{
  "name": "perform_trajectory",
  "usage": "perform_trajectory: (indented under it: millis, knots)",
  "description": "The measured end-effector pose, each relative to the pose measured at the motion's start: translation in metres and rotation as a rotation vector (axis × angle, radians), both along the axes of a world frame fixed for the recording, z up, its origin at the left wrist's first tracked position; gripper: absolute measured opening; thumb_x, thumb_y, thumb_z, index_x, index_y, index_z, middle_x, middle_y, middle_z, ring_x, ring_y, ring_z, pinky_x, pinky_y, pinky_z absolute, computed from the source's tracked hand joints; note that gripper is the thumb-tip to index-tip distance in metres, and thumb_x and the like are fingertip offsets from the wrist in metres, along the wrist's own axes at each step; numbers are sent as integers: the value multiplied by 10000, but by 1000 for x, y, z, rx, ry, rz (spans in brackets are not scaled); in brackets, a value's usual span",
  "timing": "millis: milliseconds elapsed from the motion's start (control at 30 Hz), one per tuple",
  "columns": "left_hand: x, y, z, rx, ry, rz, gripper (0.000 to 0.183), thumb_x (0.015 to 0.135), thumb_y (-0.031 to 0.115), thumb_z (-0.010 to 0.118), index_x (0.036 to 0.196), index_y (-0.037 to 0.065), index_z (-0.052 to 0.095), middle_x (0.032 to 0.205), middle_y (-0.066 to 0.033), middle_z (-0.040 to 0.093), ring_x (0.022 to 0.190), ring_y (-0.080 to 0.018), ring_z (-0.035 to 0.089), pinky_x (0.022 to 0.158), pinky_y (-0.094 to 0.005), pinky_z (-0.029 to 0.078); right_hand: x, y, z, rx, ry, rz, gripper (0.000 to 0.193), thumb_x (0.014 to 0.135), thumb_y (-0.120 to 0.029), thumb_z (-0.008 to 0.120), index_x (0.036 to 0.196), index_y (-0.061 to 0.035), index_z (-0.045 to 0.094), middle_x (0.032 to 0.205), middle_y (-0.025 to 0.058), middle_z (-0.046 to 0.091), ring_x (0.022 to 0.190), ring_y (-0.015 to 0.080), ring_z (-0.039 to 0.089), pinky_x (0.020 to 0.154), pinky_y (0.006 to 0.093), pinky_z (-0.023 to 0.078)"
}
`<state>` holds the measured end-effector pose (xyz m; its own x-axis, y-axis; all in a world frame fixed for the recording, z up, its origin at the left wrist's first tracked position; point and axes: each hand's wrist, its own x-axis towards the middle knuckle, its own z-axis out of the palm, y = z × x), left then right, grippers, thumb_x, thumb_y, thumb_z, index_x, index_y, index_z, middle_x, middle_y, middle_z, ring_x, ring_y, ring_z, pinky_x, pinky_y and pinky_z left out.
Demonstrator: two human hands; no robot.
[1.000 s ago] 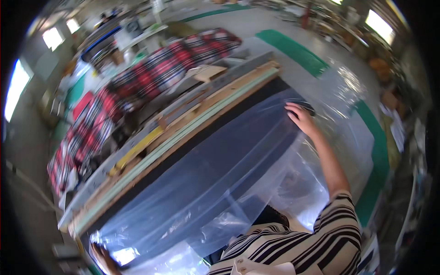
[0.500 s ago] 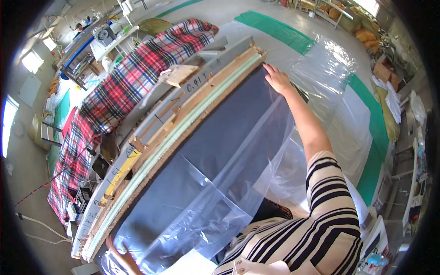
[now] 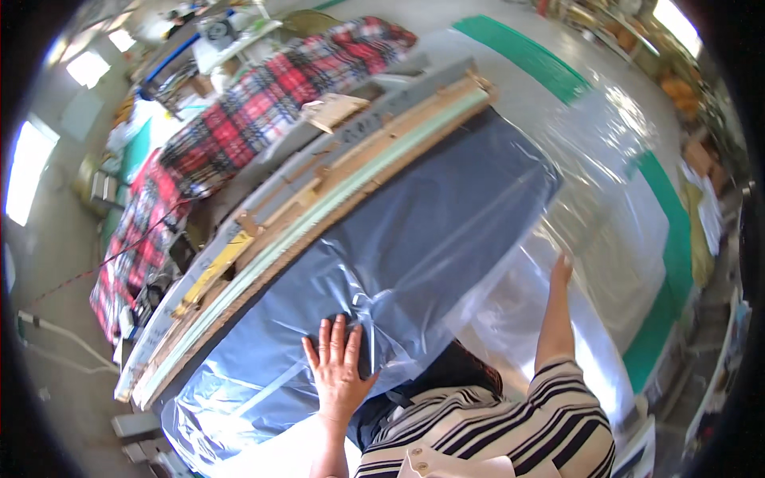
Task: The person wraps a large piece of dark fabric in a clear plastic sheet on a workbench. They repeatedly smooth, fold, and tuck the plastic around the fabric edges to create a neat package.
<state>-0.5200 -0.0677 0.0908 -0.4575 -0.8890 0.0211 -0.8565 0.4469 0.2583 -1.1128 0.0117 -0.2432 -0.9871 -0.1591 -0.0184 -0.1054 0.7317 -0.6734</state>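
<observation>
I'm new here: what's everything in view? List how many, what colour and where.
Film-covered sheet: one, dark blue, centre
Clear plastic sheeting: count unclear, transparent, right
Beam: one, grey, left of centre
Pale strip: one, light green, between beam and sheet
Flat piece: one, yellow, by the beam
Plaid cloth: one, mainly red, upper left
Floor strips: at least two, green, right
Windows: at least four, glaring white, left and upper right
Clutter: too blurred to count, mixed colours, edges
Striped top: one, cream and black, bottom
Left hand: one, bare, flat on the sheet
Right hand: one, bare, right of the sheet
</observation>
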Motion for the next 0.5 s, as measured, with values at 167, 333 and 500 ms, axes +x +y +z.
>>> perform_trajectory:
  millis: [167,333,500]
  knots:
    - [1,3,5,8,-53,8,827,499,273,794,1239,130,454,1377,-117,331,1303,-314,254,1059,-545,100,144,-74,34,410,487,375,566,797,-382,585,1233,-45,454,1292,154,435,1226,291,377,1011,408,306]
    - [1,5,2,-10,-32,19,822,512,282,787,1248,141,450,1378,-108,332,1310,-303,248,1061,-538,100,109,-50,81,307,378,650,160,745,-157,646,896,-118,613,1015,74,578,920,266,562,767,366,457]
    - [-1,6,3,-1,-34,8,809,516,283,784,1241,142,455,1373,-109,340,1309,-300,252,1062,-533,106,77,-29,105,-21,312,562,109,805,-170,606,820,-63,595,736,66,558,697,190,542,647,297,434]
